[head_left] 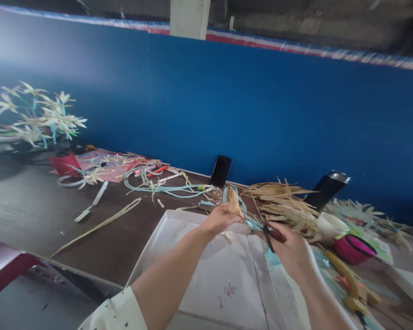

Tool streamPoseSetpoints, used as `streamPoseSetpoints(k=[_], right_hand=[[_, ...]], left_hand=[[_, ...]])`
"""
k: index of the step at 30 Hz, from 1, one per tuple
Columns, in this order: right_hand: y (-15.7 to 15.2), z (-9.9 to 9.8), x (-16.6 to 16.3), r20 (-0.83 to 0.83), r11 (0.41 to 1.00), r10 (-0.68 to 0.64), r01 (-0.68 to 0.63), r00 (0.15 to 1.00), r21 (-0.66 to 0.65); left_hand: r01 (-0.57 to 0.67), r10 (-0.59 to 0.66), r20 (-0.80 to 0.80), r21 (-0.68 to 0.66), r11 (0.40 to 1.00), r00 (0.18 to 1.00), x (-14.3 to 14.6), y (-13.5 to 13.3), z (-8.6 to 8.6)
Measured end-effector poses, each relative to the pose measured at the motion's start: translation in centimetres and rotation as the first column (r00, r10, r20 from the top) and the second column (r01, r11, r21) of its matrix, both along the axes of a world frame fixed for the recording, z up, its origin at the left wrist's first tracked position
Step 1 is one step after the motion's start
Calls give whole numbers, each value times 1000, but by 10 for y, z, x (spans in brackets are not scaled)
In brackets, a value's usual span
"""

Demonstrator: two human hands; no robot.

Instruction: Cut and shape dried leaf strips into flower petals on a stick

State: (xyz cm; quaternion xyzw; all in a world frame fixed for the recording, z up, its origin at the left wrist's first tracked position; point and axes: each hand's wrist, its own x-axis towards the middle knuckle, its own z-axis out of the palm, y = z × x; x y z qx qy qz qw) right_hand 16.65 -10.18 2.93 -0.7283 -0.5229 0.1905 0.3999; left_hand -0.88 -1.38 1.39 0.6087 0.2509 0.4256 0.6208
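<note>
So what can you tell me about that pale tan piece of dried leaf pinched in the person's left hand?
The pale tan dried-leaf piece looks like straw or palm leaf, streaked lengthwise and bunched into a short pointed shape. It stands roughly upright, its lower end pinched by the left hand above the far edge of the white cardboard box. The right hand, holding red-handled scissors, is close beside it; whether the blades touch it is unclear.

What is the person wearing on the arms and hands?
Both hands are bare: no gloves, rings or watch show on the left hand or the right hand. The left arm has a white sleeve with small dark specks, ending near the elbow. The right forearm is bare as far as the frame shows.
</note>
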Motion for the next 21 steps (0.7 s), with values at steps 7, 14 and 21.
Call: streamPoseSetpoints(k=[7,14,21], right_hand=[[-15,-11,34,598,937,-84,268,797,-225],[-27,-32,47,455,913,106,94,884,-396],[-33,-23,50,489,891,128,116,863,-438]], left_hand=[[-38,37,-10,-53,998,999,1,8,-7],[-40,35,-35,-132,990,999,4,13,-21],[-61,54,-73,-94,994,996,5,12,-18]])
